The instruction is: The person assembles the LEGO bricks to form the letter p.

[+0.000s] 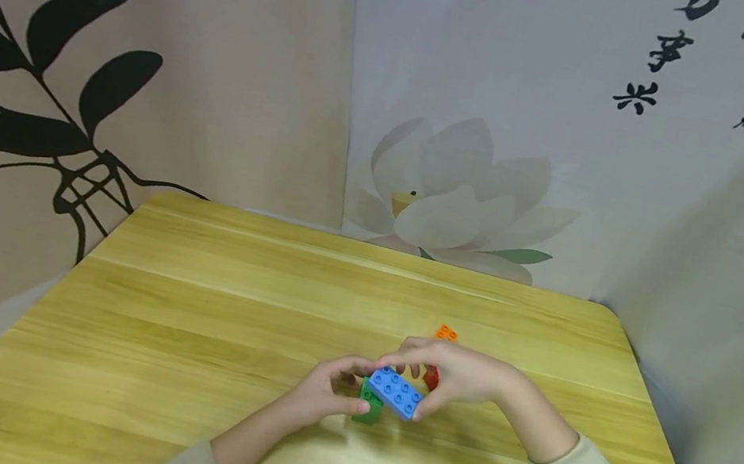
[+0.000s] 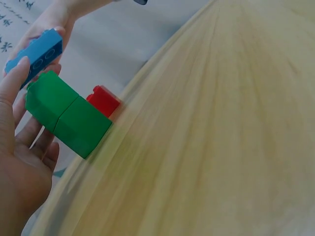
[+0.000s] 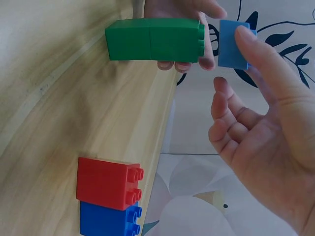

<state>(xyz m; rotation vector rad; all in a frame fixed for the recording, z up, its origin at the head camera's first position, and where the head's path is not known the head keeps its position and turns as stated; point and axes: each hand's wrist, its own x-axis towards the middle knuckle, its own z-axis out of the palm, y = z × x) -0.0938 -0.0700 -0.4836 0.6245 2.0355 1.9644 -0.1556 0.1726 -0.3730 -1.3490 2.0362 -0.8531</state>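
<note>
My right hand (image 1: pixel 462 374) pinches a light blue brick (image 1: pixel 395 392) by its ends, thumb at the near end and a fingertip at the far end. Below and left of it in the head view is a stack of two green bricks (image 3: pixel 152 40), upright on the table. My left hand (image 1: pixel 322 393) curls about this stack, thumb on the near side and fingers behind. In the right wrist view a narrow gap separates the blue brick from the green studs. The left thumb overlaps the blue brick in the left wrist view.
Beyond the right hand sit a red brick (image 3: pixel 106 184) and an orange brick (image 1: pixel 447 333), partly hidden by it in the head view. A dark blue brick (image 3: pixel 103 219) adjoins the red one. The wooden table (image 1: pixel 186 316) ends at a printed curtain (image 1: pixel 256 86).
</note>
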